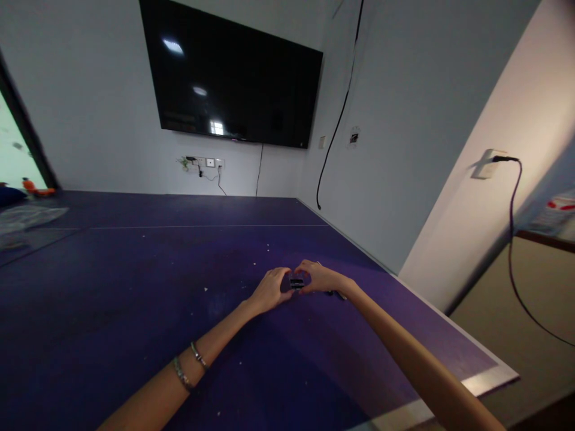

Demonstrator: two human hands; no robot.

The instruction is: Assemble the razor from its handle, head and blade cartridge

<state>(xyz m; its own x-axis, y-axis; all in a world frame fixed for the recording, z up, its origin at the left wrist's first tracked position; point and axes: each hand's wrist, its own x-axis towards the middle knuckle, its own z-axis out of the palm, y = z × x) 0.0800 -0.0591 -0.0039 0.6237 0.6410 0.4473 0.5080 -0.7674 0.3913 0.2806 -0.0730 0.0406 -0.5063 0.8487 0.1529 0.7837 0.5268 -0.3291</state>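
Between my two hands is a small flat clear piece with dark bands (296, 282), too small to name exactly. My left hand (272, 288) curves round its left side, thumb below and fingers above. From the right, my right hand (317, 276) curls its fingers and thumb about the opposite side. Both hands are closed on the piece, low over the purple tabletop (179, 335). Partly hidden under my right wrist lies a small dark object (341, 295), its kind unclear. Two bracelets (182, 372) circle my left forearm.
Small white specks dot the tabletop. A crumpled clear plastic bag (31, 218) and an orange object (36, 189) lie at the far left. A black cable (332, 143) hangs down the right wall. The table's right edge (431, 302) runs beside my right arm.
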